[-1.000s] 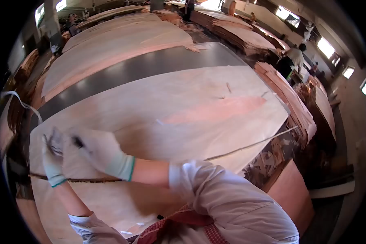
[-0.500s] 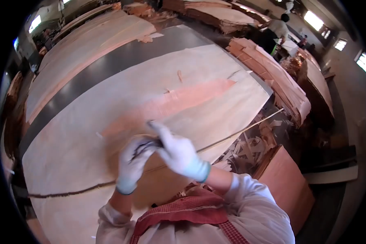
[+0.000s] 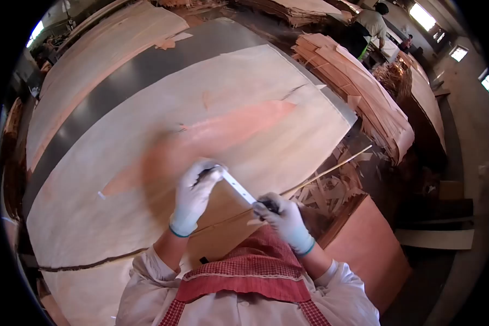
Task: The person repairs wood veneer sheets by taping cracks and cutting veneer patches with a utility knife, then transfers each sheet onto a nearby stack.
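A short white strip with small dark marks (image 3: 238,187) stretches between my two gloved hands, above a large pale veneer sheet (image 3: 119,217). My left hand (image 3: 196,190) is closed on the strip's upper end. My right hand (image 3: 281,217) is closed around its lower end, with something dark at the fingers that I cannot make out. Beneath the hands, a long thin dark-edged seam (image 3: 100,261) crosses the sheets. A pinkish patch (image 3: 228,122) shows on the sheet beyond my hands.
A dark metal surface (image 3: 130,76) borders the sheet. Stacked veneer (image 3: 358,87) stands at the right, with scraps (image 3: 328,187) and a pinkish board stack (image 3: 369,250) nearer. Another person (image 3: 370,27) works at the back right.
My hands have come from the left to the front middle. They were close together half a second ago and are now apart with the white strip between them. The view has shifted too.
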{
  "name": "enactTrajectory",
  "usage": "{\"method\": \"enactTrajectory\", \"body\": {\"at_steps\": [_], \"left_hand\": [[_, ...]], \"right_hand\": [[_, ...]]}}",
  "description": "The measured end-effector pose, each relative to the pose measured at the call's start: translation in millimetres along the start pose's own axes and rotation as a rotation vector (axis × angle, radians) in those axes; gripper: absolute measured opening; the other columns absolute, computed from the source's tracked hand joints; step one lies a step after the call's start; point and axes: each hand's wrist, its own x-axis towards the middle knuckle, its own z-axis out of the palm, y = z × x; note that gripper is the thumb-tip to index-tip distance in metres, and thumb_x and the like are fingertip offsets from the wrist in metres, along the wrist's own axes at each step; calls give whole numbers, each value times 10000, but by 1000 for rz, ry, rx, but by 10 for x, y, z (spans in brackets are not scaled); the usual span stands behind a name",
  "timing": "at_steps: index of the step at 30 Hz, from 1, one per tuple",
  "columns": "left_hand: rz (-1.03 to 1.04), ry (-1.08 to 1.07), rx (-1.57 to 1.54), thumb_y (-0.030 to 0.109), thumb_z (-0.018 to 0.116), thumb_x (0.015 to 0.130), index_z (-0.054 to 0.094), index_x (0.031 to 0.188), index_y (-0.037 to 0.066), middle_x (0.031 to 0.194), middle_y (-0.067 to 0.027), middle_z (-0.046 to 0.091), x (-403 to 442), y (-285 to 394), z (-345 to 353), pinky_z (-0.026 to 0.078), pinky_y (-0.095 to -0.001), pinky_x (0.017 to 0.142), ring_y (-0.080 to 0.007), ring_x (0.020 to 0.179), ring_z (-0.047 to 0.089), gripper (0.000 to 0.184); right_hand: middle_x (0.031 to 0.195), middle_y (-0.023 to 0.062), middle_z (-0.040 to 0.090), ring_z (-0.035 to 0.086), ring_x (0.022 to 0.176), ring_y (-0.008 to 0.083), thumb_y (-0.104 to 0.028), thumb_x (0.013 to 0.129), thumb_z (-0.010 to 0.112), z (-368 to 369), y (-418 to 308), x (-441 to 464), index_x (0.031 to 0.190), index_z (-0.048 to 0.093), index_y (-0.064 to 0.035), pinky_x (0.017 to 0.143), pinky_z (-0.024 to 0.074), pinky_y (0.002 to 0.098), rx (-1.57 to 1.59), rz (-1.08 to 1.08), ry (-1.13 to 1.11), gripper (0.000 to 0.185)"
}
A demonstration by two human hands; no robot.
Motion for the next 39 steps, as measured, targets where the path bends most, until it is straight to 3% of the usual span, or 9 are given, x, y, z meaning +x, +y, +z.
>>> {"method": "enactTrajectory", "body": {"at_steps": [5,11,12,16,23,31,34,37,39], "left_hand": [[-161,-225,-157,32,567,914,588,999,-37,974,-94,638,748,-579,678,497,-276,836,-151,929,607,112],[-132,-58,216,99,656,848,646,932,-26,845,-81,686,1972,-2214,1703,507,-273,725,-106,778,622,150],[-55,-18,238,133,669,837,662,927,3,854,-129,695,2154,-2560,1787,517,-327,713,-206,765,664,158],[67,152,757,160,676,805,647,897,67,854,-151,651,2866,-2472,2047,488,-393,733,-345,825,611,134],[202,334,1051,159,677,762,622,808,104,868,-91,642,3993,-2756,2106,440,-414,821,-300,888,588,91],[182,325,1039,162,684,751,627,823,120,957,-47,641,4179,-3132,2104,409,-416,887,-268,980,568,101],[114,332,1066,173,694,744,628,874,129,983,-44,640,4223,-3063,2101,403,-413,899,-270,1003,562,152],[-109,124,1077,214,707,742,608,1007,118,1108,-75,607,4287,-2913,2044,377,-428,968,-282,1096,524,298],[30,185,1216,246,705,757,566,1132,88,1228,-104,550,4187,-2805,2149,326,-438,1040,-291,1197,464,430]], "right_hand": [[750,45,646,576,657,77,-167,919,624,-933,46,151,1000,601,34,601,474,222,-131,66,127,218],[689,70,657,580,565,103,-236,902,627,-2088,742,1264,898,624,26,545,478,264,-339,198,214,262],[686,71,656,581,560,107,-241,901,625,-2231,792,1480,889,624,27,539,477,270,-371,184,204,268],[684,63,655,584,552,116,-204,891,627,-2739,938,2227,868,626,17,527,472,277,-334,220,176,222],[695,55,635,553,547,104,-140,890,623,-3015,1064,3229,841,611,12,500,447,249,-107,267,170,160],[696,44,630,523,503,91,-145,905,617,-3061,1232,3415,915,590,2,459,411,227,42,316,124,149],[700,44,630,524,511,86,-144,905,616,-3047,1139,3434,918,592,-1,462,410,218,71,395,131,145],[703,42,632,527,522,82,-145,905,617,-3040,1087,3421,918,594,-6,468,413,211,73,440,132,141],[705,42,634,537,528,92,-144,898,624,-3036,1117,3412,899,597,-1,475,419,223,81,413,140,146]]}}
